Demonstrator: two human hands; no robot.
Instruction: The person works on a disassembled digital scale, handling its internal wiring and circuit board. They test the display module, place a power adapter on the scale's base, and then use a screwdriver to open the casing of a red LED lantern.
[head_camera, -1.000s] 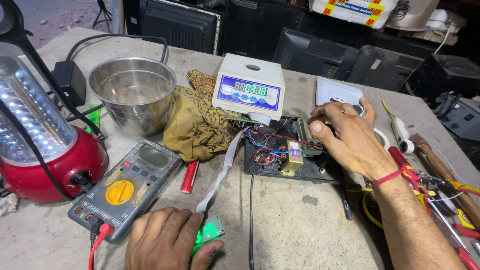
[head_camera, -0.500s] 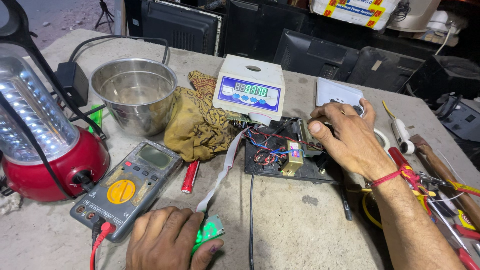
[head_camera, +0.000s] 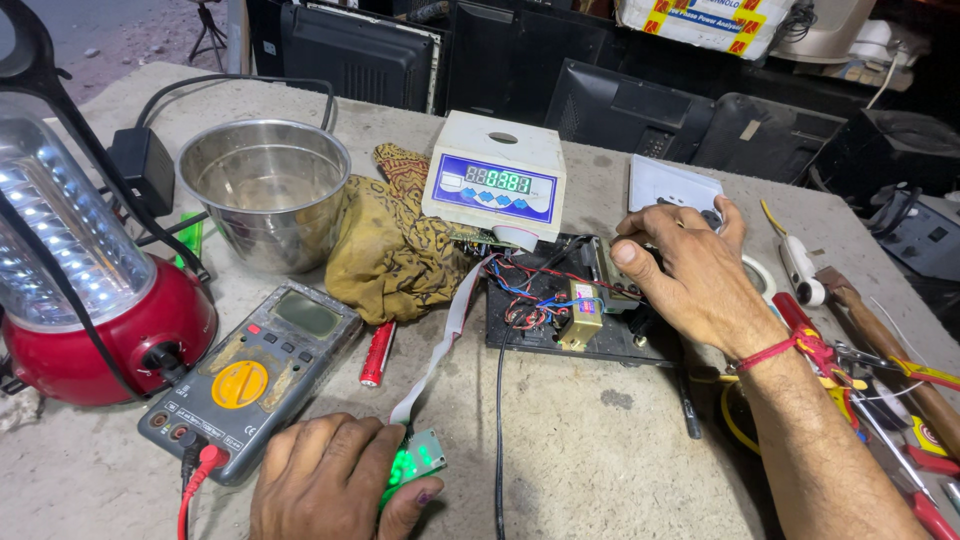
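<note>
My left hand (head_camera: 325, 485) rests at the near edge, fingers pressed on a small circuit board (head_camera: 418, 462) that glows green. A flat white ribbon cable (head_camera: 440, 345) runs from that board up to an opened black device base (head_camera: 575, 315) full of coloured wires and a small transformer. My right hand (head_camera: 690, 275) lies on the right side of that base, fingertips touching parts inside. Behind the base stands a white display unit (head_camera: 497, 180) with lit green digits.
A grey and yellow multimeter (head_camera: 255, 365) with a red lead lies left of my left hand. A red lantern (head_camera: 85, 270), steel bowl (head_camera: 262, 190) and yellow rag (head_camera: 385, 250) stand behind. A red marker (head_camera: 376, 355) lies nearby. Tools (head_camera: 880, 350) crowd the right edge.
Both hands stay where they were. The digits on the lit display have changed slightly.
</note>
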